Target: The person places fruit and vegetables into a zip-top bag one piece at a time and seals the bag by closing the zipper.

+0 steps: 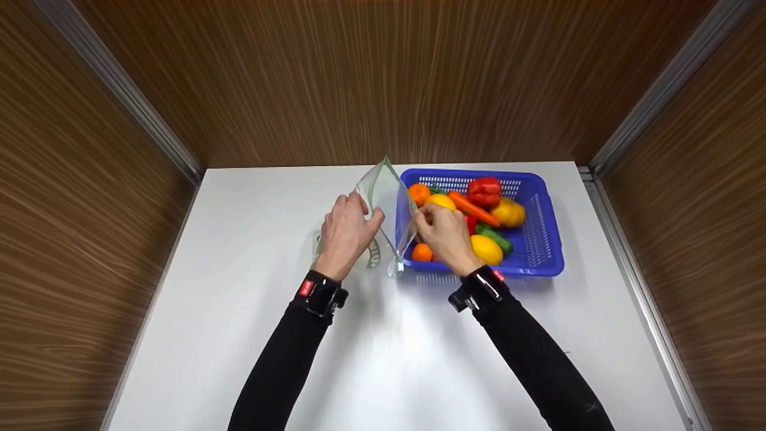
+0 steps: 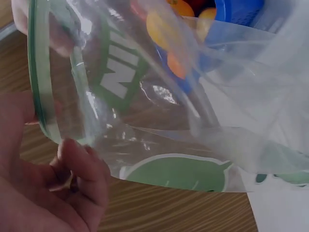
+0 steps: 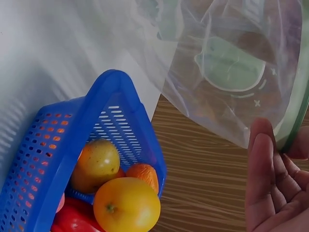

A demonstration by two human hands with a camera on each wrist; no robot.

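Held the clear zip bag [image 1: 386,209] open above the tabletop [image 1: 383,359], beside blue basket [image 1: 541,239]; left hand [image 1: 347,233] and right hand [image 1: 440,230] fingers pinching opposite rims. Could slip: thin film, small pinch.

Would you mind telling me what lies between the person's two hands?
In the head view, the open mouth of the clear zip bag spans the gap: the left hand holds one side, the right hand the other.
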